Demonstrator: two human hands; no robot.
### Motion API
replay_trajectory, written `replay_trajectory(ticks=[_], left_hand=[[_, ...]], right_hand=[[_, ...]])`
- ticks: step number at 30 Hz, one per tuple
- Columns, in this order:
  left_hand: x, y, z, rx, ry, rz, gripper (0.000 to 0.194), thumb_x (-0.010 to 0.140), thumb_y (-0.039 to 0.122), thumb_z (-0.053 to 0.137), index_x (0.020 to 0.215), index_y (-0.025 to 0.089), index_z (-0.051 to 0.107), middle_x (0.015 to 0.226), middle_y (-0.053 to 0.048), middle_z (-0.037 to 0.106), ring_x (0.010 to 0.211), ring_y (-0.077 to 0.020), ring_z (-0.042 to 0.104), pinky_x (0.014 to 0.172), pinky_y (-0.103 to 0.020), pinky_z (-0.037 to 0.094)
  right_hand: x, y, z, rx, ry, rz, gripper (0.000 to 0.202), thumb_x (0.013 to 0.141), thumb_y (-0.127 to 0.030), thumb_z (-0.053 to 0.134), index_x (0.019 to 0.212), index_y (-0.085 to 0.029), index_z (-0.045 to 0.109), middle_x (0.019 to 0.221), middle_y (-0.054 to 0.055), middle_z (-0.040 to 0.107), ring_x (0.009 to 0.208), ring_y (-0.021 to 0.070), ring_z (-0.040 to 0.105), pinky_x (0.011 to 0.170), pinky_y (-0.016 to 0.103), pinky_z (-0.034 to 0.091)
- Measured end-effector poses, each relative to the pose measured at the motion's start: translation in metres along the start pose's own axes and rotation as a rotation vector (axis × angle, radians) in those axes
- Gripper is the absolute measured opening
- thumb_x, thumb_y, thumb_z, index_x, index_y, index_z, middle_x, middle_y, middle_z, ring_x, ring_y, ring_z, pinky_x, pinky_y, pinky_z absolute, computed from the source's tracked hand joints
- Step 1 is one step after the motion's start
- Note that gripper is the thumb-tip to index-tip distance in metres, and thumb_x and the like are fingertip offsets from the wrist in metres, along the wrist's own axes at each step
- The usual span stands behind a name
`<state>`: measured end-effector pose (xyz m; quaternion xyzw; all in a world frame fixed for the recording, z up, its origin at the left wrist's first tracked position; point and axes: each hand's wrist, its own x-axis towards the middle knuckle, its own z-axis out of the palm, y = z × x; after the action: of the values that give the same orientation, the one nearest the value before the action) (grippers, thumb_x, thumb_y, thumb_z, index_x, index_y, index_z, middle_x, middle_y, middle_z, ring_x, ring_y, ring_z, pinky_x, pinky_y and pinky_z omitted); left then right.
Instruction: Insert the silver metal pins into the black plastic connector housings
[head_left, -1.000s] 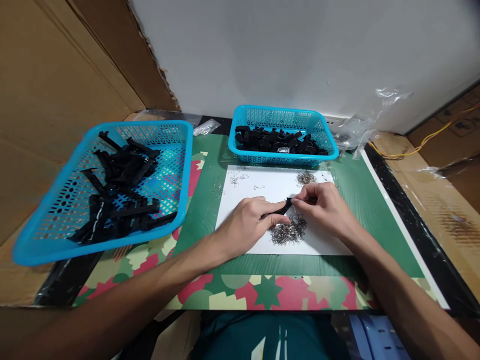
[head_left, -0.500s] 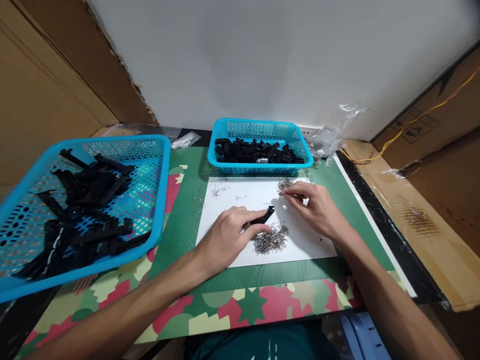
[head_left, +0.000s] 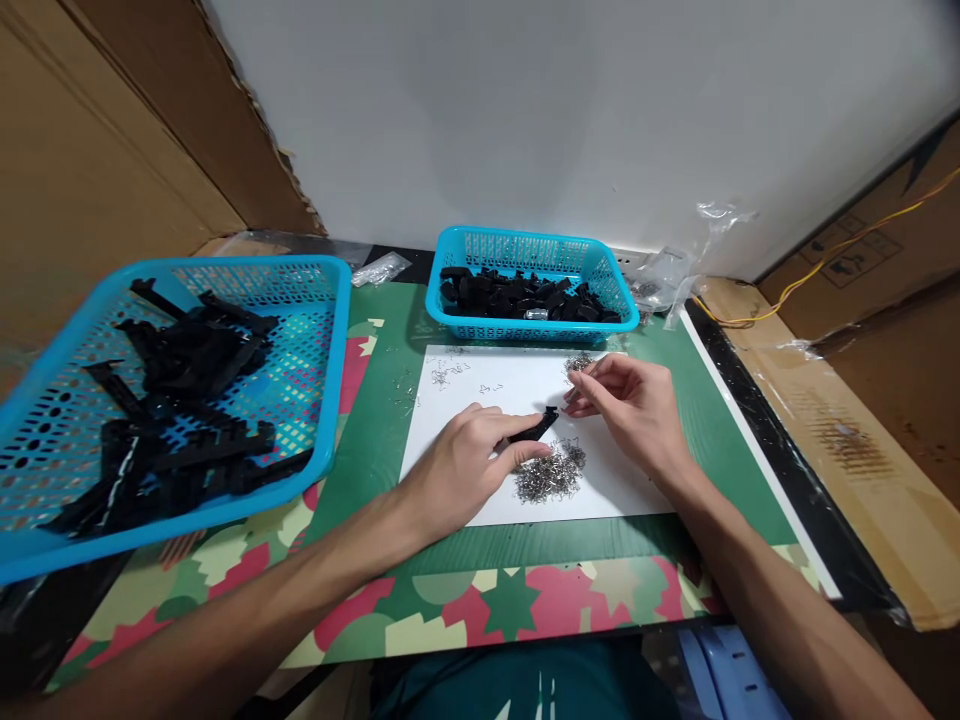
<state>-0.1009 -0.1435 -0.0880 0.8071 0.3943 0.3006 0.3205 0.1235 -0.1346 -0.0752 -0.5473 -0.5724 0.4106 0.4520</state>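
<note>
On the white sheet of paper point(head_left: 630, 490), my left hand point(head_left: 465, 450) is closed around a long black plastic part point(head_left: 536, 432), whose notched end points up and right. Just right of that end is my right hand point(head_left: 634, 400), thumb and fingertips drawn together; whatever is between them is too small to make out. Below the black part lies a pile of small silvery metal pieces point(head_left: 549, 478). A second, smaller metal pile point(head_left: 579, 363) is beside my right fingertips, partly covered by them.
A blue basket point(head_left: 341, 350) of long black parts stands left. Another blue basket point(head_left: 532, 332) with smaller black pieces sits behind the paper. Loose metal bits point(head_left: 442, 375) lie at the sheet's upper left. Cardboard point(head_left: 832, 430) borders the right side, with a yellow cable point(head_left: 795, 290).
My right hand has turned and come closer to the black part's end, its fingers more curled. The thin metal item at its fingertips no longer shows clearly. My left hand keeps its hold.
</note>
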Motion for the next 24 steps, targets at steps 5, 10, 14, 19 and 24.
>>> replay_trajectory(ticks=[5, 10, 14, 19, 24], left_hand=[[0.0010, 0.0019, -0.0006, 0.017, -0.011, 0.020, 0.025, 0.098, 0.029, 0.071, 0.121, 0.021, 0.080, 0.095, -0.006, 0.083, 0.080, -0.0207, 0.071, 0.084, -0.040, 0.057], [0.0012, 0.0023, -0.0009, 0.038, -0.021, 0.025, 0.024, 0.099, 0.028, 0.071, 0.120, 0.021, 0.080, 0.096, -0.005, 0.083, 0.079, -0.0202, 0.071, 0.082, -0.038, 0.055], [0.0013, 0.0021, -0.0012, 0.038, -0.028, 0.045, 0.022, 0.100, 0.029, 0.069, 0.117, 0.023, 0.080, 0.095, -0.004, 0.083, 0.076, -0.0193, 0.070, 0.079, -0.037, 0.054], [0.0014, 0.0025, -0.0010, 0.018, -0.029, 0.052, 0.022, 0.101, 0.023, 0.066, 0.117, 0.023, 0.080, 0.096, -0.005, 0.083, 0.082, -0.0203, 0.072, 0.081, -0.036, 0.055], [0.0013, 0.0012, 0.0003, -0.042, -0.052, 0.033, 0.024, 0.101, 0.019, 0.063, 0.116, 0.022, 0.080, 0.100, -0.005, 0.083, 0.082, -0.0194, 0.074, 0.079, -0.034, 0.057]], right_hand=[[-0.0010, 0.0013, 0.0040, -0.007, 0.007, -0.033, 0.030, 0.090, -0.042, 0.074, 0.074, -0.021, 0.060, 0.068, 0.006, 0.073, 0.061, 0.0192, 0.075, 0.062, 0.034, 0.065], [-0.0020, 0.0014, 0.0038, -0.018, 0.013, -0.044, 0.029, 0.091, -0.042, 0.073, 0.077, -0.020, 0.061, 0.069, 0.005, 0.072, 0.061, 0.0190, 0.075, 0.062, 0.034, 0.064], [-0.0027, 0.0014, 0.0043, -0.049, 0.004, -0.039, 0.029, 0.093, -0.044, 0.071, 0.080, -0.021, 0.060, 0.071, 0.004, 0.072, 0.064, 0.0191, 0.075, 0.065, 0.034, 0.065], [-0.0038, -0.0023, 0.0047, -0.108, 0.012, -0.052, 0.028, 0.091, -0.042, 0.071, 0.076, -0.022, 0.058, 0.069, 0.005, 0.072, 0.062, 0.0203, 0.076, 0.059, 0.033, 0.063], [-0.0054, -0.0020, 0.0046, -0.117, 0.021, -0.025, 0.028, 0.090, -0.042, 0.073, 0.074, -0.022, 0.061, 0.069, 0.005, 0.074, 0.058, 0.0197, 0.075, 0.058, 0.033, 0.064]])
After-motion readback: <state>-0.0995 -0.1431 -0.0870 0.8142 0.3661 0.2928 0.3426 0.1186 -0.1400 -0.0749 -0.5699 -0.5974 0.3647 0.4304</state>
